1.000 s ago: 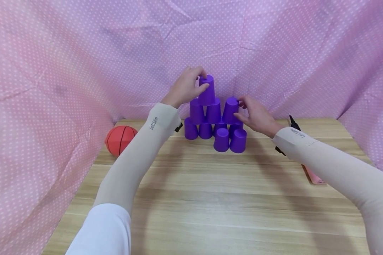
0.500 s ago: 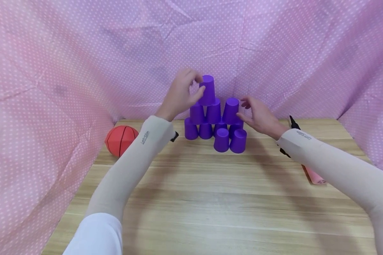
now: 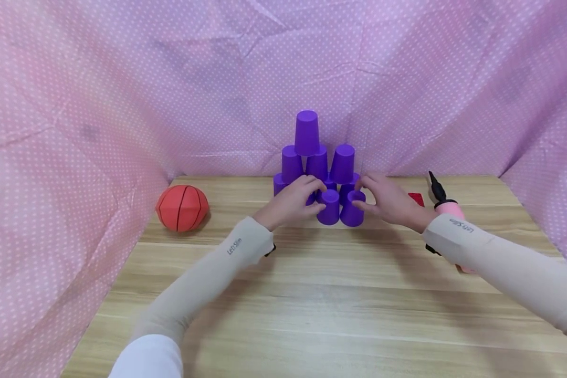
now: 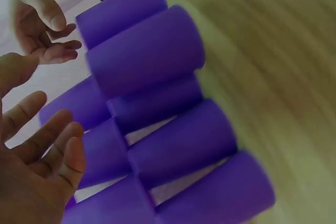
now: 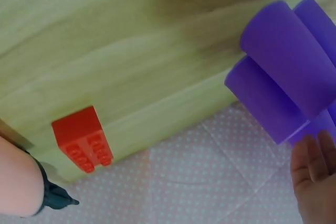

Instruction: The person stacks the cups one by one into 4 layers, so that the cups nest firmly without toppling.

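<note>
Purple cups, all upside down, form a stepped stack at the back of the table. A single cup [image 3: 307,134] crowns it, above a middle row that includes a cup [image 3: 343,165] at the right. Two more cups stand in front: a left one [image 3: 329,211] and a right one [image 3: 352,214]. My left hand [image 3: 295,200] reaches beside the front left cup, thumb and fingers spread; the left wrist view shows its fingers loosely bent around nothing. On the other side, my right hand [image 3: 391,203] has its thumb and fingertips right at the front right cup's rim, hand relaxed.
An orange-red ball [image 3: 182,208] rests at the table's left. Toward the right lie a red toy block [image 5: 84,139] and a pink pump [image 3: 449,210] with a black nozzle, partly behind my right forearm. A pink dotted cloth [image 3: 245,79] hangs behind the table.
My left hand has let go of the top cup and come down to the front left cup. My right hand has dropped from the middle-row cup to the front right cup.
</note>
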`<state>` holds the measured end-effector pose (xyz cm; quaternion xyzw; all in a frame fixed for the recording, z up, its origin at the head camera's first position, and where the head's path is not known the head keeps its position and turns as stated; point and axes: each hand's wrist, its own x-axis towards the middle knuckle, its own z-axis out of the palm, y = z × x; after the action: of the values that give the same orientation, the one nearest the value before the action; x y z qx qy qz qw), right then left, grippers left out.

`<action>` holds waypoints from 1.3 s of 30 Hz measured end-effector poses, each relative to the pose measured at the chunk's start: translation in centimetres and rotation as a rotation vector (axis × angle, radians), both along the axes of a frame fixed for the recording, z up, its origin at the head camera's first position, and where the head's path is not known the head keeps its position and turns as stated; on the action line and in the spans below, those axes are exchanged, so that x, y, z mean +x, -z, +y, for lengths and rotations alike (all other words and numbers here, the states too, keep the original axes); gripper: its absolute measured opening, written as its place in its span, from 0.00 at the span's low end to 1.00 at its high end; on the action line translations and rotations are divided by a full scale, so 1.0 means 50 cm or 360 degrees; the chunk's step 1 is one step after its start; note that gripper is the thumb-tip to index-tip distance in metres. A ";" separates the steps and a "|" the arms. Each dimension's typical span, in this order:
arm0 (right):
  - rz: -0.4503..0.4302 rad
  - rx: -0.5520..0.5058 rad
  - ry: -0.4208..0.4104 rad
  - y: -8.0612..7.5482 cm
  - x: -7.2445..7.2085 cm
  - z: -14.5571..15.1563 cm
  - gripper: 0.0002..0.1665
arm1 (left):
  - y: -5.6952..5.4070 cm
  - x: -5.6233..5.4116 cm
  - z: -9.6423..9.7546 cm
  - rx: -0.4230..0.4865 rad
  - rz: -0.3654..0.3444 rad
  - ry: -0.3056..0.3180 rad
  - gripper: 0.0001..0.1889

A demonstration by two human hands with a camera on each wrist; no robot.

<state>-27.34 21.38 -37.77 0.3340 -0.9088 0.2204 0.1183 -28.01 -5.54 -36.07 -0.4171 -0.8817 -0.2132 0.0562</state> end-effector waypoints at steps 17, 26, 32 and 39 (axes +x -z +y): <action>0.0003 0.0024 0.0027 0.027 0.007 -0.001 0.15 | 0.074 -0.028 0.052 -0.0018 -0.0162 -0.0214 0.13; -0.0023 0.0006 0.0053 0.032 0.014 -0.005 0.15 | 0.073 -0.019 0.039 -0.0010 -0.0144 -0.0215 0.11; 0.0076 -0.0162 0.0013 0.009 0.032 0.001 0.15 | 0.040 0.000 -0.013 0.0145 -0.0058 -0.0149 0.10; 0.0283 -0.0278 -0.0102 -0.045 0.053 0.002 0.16 | -0.042 0.019 -0.077 0.0368 0.0138 -0.0004 0.10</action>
<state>-24.69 21.46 -35.54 0.3696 -0.8608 0.2720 0.2199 -27.08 -9.40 -33.99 -0.4157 -0.8484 -0.2952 0.1423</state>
